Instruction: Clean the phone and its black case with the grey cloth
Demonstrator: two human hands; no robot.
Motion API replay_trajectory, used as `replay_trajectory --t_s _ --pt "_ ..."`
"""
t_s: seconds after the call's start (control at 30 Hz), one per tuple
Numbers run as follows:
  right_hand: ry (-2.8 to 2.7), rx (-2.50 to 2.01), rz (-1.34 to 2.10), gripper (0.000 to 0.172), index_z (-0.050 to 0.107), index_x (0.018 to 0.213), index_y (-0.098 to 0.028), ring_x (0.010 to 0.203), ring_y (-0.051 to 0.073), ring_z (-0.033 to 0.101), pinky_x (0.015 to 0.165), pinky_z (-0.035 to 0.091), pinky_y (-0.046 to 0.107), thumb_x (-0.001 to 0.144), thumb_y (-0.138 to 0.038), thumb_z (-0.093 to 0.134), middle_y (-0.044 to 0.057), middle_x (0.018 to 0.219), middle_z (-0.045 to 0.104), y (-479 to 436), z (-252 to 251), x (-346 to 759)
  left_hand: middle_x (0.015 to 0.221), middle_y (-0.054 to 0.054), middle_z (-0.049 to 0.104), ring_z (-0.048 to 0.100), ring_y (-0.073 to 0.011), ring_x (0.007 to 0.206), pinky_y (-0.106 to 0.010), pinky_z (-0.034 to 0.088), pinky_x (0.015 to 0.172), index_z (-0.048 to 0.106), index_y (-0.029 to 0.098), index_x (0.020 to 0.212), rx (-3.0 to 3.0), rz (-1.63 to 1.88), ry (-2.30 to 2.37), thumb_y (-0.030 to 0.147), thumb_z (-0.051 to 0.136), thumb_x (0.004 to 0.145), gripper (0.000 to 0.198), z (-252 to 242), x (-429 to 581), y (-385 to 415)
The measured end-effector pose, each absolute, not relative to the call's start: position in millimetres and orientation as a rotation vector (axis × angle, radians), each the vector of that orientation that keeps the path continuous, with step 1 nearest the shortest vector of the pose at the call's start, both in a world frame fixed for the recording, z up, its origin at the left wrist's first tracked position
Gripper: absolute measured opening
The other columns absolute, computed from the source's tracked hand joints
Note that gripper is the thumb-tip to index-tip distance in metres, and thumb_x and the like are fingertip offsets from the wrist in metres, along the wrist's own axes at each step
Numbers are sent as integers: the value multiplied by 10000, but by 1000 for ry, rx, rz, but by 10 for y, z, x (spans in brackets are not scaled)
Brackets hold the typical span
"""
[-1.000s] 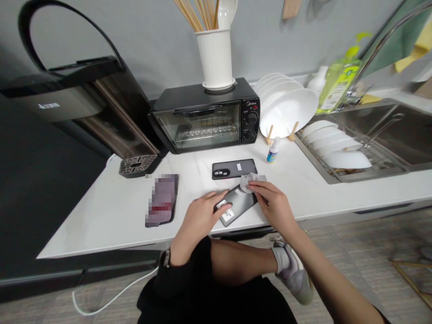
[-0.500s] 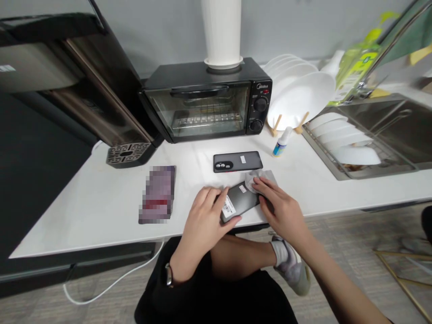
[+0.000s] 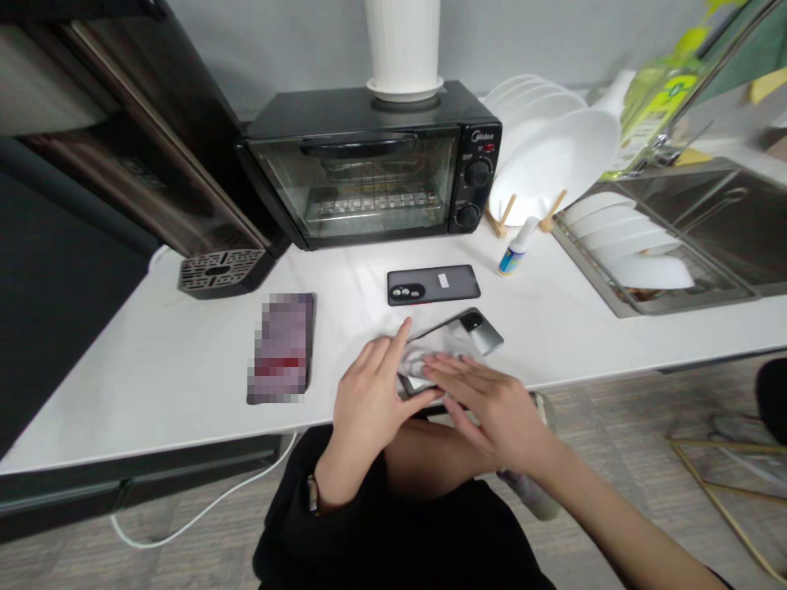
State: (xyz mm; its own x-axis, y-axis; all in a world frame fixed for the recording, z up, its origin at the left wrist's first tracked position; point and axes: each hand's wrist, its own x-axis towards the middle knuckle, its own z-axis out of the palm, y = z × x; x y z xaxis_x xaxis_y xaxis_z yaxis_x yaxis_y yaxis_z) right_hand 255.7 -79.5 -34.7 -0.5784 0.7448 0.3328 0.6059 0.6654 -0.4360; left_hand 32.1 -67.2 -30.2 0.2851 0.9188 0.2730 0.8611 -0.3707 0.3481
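Two hands meet over a grey phone [image 3: 472, 331] that lies at a slant on the white bench [image 3: 184, 369], close to its near edge. Its camera end pokes out bare just beyond the fingertips, while its near end sits under both hands. Our left hand [image 3: 369, 393] clasps that near end, fingers bent over the phone's far edge and the thumb against the near one. Our right hand [image 3: 485, 397] lies flat, fingers straight and close together, and presses a white cloth [image 3: 424, 358] onto the back of the phone. Blur hides how much of the cloth is under the palm.

Just beyond the hands we see a black phone [image 3: 434, 284] lying face down and square to the bench edge. To the left of the left hand, a little apart, lies a blurred phone [image 3: 281, 348]. Beyond the right hand and further out, a small bottle [image 3: 515, 250] with a blue label leans near the foot of a rack of white plates [image 3: 553, 156].

Far beyond both hands stands a black toaster oven [image 3: 369, 164] with a white holder [image 3: 402, 41] on top. Left of it is a dark machine [image 3: 123, 147]. Well off to the right of the right hand we find a steel sink [image 3: 719, 221] with white bowls [image 3: 620, 246] in it, and a green bottle [image 3: 652, 115] behind.
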Motion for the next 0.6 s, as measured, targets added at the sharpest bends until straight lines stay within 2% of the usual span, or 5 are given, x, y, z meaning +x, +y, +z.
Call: replay_trajectory --t_s 0.13,0.3,0.4,0.5,0.6 --pt "-2273 -1371 155 575 426 1599 -220 1486 316 496 1212 467 574 1047 -356 514 93 1613 495 -628 -359 2886 1242 -94 683 650 -311 1152 -422 535 974 266 263 1646 2390 671 1671 615 796 819 1044 -300 320 -667" --pt "-2391 -1139 316 671 511 1522 -106 1518 308 454 1275 389 521 1024 -555 520 133 1604 504 -782 -315 2326 1243 -94 682 651 -297 1150 -398 543 938 301 232 1640 2408 638 1691 447 724 922 861 -317 319 -658" --pt "-2463 -961 407 609 547 1485 -113 1487 260 501 1262 418 465 1044 -529 496 113 1583 536 -888 -293 2204 1231 -95 687 649 -297 1148 -390 547 924 281 231 1649 2395 617 1725 359 692 935 833 -313 321 -659" --pt "-2432 -1048 350 515 518 1521 -185 1456 240 540 1234 458 468 1062 -417 500 72 1569 558 -818 -316 2512 1259 -99 683 653 -309 1151 -409 539 959 251 257 1657 2390 645 1691 530 772 871 982 -305 318 -662" --pt "-2343 -1284 195 569 453 1577 -199 1495 290 486 1233 449 525 1057 -420 512 88 1614 496 -649 -354 2797 1243 -97 689 662 -314 1132 -426 531 978 256 269 1652 2389 666 1666 621 801 808 1065 -300 312 -659"
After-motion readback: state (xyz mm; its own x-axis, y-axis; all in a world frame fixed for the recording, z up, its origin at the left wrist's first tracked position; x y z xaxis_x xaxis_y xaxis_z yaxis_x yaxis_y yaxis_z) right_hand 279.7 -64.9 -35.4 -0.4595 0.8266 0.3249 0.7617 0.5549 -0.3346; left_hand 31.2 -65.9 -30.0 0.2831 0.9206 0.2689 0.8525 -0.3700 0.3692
